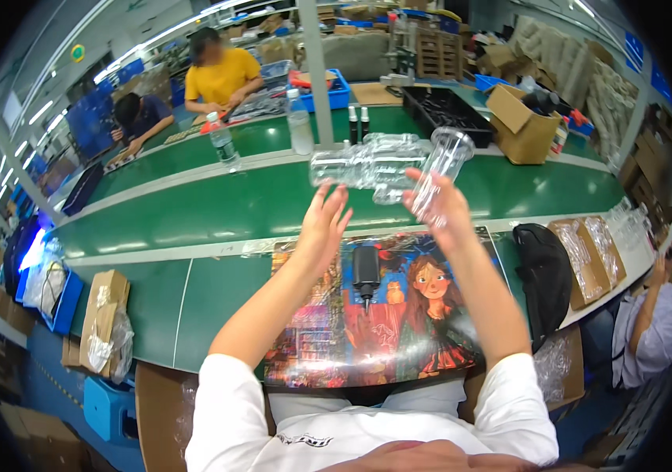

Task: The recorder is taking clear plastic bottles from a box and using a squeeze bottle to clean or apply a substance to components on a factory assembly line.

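Observation:
My right hand [448, 211] is closed round a clear, see-through cylinder with a wide flanged rim [452, 143], which it holds tilted above the green bench. Several more clear cylindrical parts [367, 165] are grouped just left of it, partly overlapped by it. My left hand [325, 224] has its fingers apart and holds nothing. Its fingertips are close to the near edge of those clear parts; whether they touch, I cannot tell. Between my forearms, a black squeeze bottle with a narrow nozzle [366, 267] lies on a glossy illustrated mat [375, 350].
Behind the clear parts stand two small black bottles [359, 124], two water bottles [300, 124], a black tray [446, 114] and an open carton [521, 126]. A black bag [542, 275] and wrapped cardboard [588, 256] lie right. Other people sit across the bench and at right.

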A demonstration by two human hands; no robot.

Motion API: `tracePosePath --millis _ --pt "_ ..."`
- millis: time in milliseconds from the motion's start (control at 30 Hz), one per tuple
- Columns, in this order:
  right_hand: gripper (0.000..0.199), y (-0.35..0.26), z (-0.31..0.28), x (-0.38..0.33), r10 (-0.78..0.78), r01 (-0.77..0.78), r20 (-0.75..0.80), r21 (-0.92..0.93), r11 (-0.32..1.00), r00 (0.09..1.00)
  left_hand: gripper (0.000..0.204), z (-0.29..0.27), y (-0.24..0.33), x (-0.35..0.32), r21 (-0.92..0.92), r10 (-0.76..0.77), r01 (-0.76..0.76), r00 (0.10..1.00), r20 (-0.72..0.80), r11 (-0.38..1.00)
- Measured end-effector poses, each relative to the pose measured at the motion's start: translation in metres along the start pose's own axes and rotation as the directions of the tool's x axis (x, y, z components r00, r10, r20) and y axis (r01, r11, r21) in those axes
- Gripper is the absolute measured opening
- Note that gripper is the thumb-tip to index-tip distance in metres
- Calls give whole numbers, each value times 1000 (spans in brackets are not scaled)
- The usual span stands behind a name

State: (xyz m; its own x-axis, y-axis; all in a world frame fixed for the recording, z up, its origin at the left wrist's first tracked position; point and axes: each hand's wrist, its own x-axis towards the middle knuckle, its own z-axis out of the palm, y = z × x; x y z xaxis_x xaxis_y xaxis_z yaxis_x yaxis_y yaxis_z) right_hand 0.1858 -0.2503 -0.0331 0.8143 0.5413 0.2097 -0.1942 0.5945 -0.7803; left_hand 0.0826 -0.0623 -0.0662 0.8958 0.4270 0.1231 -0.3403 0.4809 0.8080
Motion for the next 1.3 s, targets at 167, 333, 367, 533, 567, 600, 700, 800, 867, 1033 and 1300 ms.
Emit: tracePosePath --millis 167,333,367,533,567,600,700,800,867,1033,1300 --pt "64 56 42 -39 31 -5 161 -160 987 987 43 -7 19 25 -265 204 -232 970 -129 936" --pt "66 82 25 -62 -26 111 228 -365 924 973 42 -46 66 18 -52 404 -405 914 -27 913" --pt "66 86 21 -62 -17 104 236 -362 926 972 42 -49 76 15 -46 409 -410 912 -37 911" --pt "67 103 8 -76 111 -41 228 -293 955 967 46 -56 107 -4 -105 316 -307 946 79 946" --pt "66 99 7 -75 189 -101 266 -312 945 945 45 -55 109 -6 -143 298 -282 949 105 949" --pt "65 98 7 -74 263 -157 300 -335 929 917 45 -54 110 -7 -183 280 -254 951 133 950" --pt "60 98 12 -76 380 -237 314 -409 881 870 44 -50 110 -11 -176 212 -181 961 179 968" --pt "54 101 17 -80 458 -296 311 -449 843 833 47 -42 105 -14 -109 178 -157 960 216 982" --pt "49 105 21 -82 491 -328 319 -447 832 811 52 -35 102 -15 41 184 -200 952 246 979" --pt "35 106 22 -90 418 -257 306 -450 855 855 53 -30 98 -19 58 135 -158 949 285 986" --pt "39 97 26 -92 337 -196 313 -405 893 888 48 -21 96 -23 36 102 -118 949 298 992"
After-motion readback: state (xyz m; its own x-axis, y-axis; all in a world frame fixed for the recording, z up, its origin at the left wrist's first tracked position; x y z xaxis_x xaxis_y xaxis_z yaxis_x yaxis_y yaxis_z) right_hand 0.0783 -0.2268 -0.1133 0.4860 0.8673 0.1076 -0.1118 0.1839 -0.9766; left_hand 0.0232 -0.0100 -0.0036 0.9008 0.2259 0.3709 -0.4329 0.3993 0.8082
